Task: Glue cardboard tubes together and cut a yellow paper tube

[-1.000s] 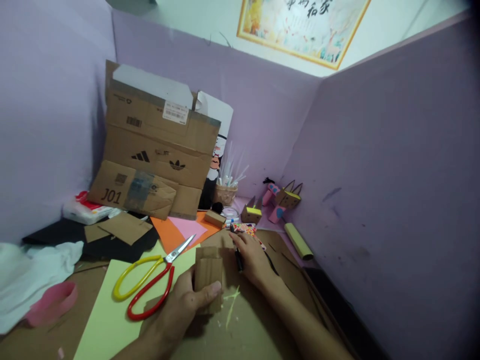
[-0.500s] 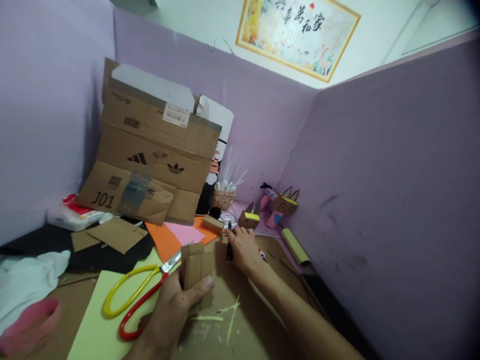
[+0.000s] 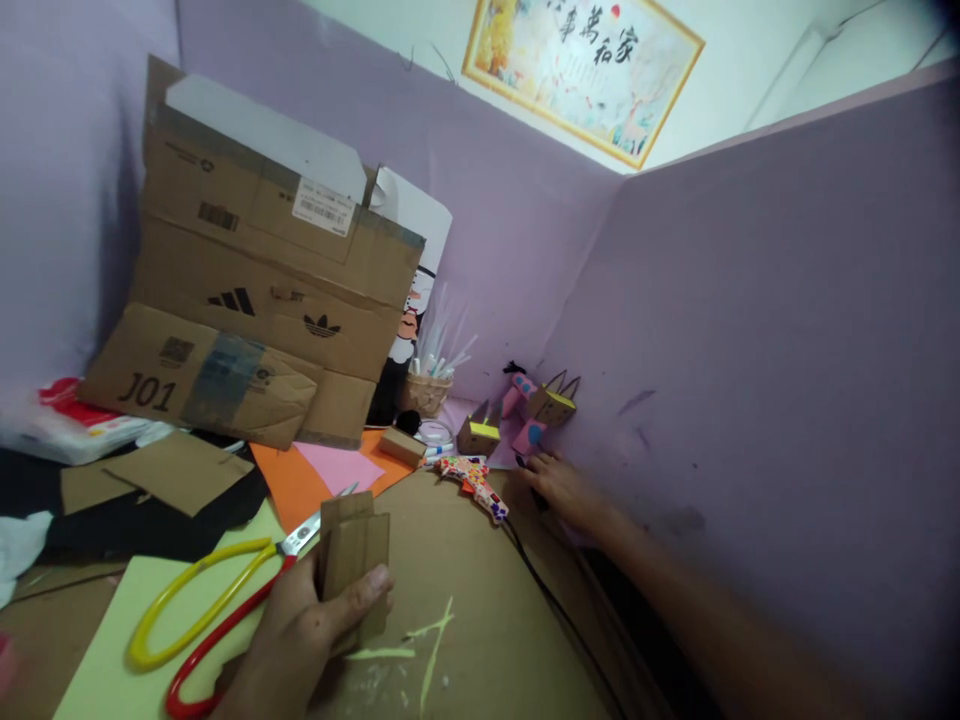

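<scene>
My left hand [image 3: 307, 610] is closed around several small flat pieces of brown cardboard [image 3: 356, 560], its thumb pressing on their front. Scissors [image 3: 292, 545] with one yellow and one red handle lie beside and partly behind that hand. Farther off, my right hand [image 3: 562, 490] is by the right wall, its fingers curled over a black pen [image 3: 520, 461], most of which is hidden. A glue gun [image 3: 474, 482] with a colourful pattern and a black cord lies on the cardboard sheet [image 3: 457, 550], left of my right hand.
An unfolded cardboard box [image 3: 277, 260] leans at the back left. Beside it stands a basket [image 3: 427, 394] of clear sticks. Small cardboard figures [image 3: 553, 402] stand in the back corner. Orange paper [image 3: 274, 470], yellow paper [image 3: 112, 620] and yellow scraps [image 3: 435, 640] lie about.
My right hand has moved right with the black pen, from the middle of the cardboard toward the wall, uncovering the glue gun. My left hand keeps its cardboard pieces. The view has shifted right.
</scene>
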### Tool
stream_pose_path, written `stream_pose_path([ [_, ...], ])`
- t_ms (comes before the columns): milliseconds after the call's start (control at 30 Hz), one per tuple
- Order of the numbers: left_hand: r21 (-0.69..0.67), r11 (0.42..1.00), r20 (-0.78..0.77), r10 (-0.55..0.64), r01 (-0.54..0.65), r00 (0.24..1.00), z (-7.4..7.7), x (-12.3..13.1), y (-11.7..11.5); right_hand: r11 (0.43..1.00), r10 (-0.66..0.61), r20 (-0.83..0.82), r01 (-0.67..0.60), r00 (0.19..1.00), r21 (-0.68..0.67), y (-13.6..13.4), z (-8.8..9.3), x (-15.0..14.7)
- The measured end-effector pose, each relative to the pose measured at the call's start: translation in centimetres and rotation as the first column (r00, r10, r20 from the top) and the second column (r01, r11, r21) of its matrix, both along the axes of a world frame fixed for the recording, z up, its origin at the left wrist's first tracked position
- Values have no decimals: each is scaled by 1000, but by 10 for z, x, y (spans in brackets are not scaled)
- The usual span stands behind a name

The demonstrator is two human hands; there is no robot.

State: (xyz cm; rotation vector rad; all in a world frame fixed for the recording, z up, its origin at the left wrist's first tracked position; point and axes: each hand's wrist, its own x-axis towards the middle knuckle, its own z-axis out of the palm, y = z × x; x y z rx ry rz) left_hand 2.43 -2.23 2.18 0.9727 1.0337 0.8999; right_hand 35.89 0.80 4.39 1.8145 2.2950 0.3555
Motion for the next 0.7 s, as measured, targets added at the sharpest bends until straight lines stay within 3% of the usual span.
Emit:
stream_pose_path([
  [100, -2, 1000, 27, 19, -19, 999, 2, 2, -4, 998, -50, -62, 52, 997, 37, 11, -12, 3],
  [233, -50, 998, 47, -28, 31, 998, 4, 3, -12, 982, -109, -228, 140, 968, 124, 21, -9, -8],
  [400, 5, 987, 30, -159, 159, 987, 3, 1, -14, 953, -75, -540, 220, 839, 210, -15, -4, -76],
  [433, 48, 981, 24, -189, 188, 982, 4, 1, -14, 965, -28, -636, 188, 771, 185, -28, -5, -96],
  [467, 88, 972, 19, -222, 219, 975, 4, 0, -13, 987, 24, -874, 127, 485, 97, -41, -8, -115],
  [500, 120, 960, 14, -255, 252, 967, 5, 0, -13, 998, 17, -980, 52, 196, 27, -52, -10, -134],
  [533, 142, 949, 8, -286, 282, 958, 5, 0, -12, 1000, -22, -1000, -4, 1, -22, -61, -12, -150],
  [600, 155, 933, 6, -328, 324, 945, 3, -1, -12, 996, -74, -973, -58, -218, -63, -72, -14, -172],
  [700, 89, 930, 19, -360, 357, 933, -3, -1, -13, 978, -184, -894, -164, -408, -127, -72, -19, -182],
])
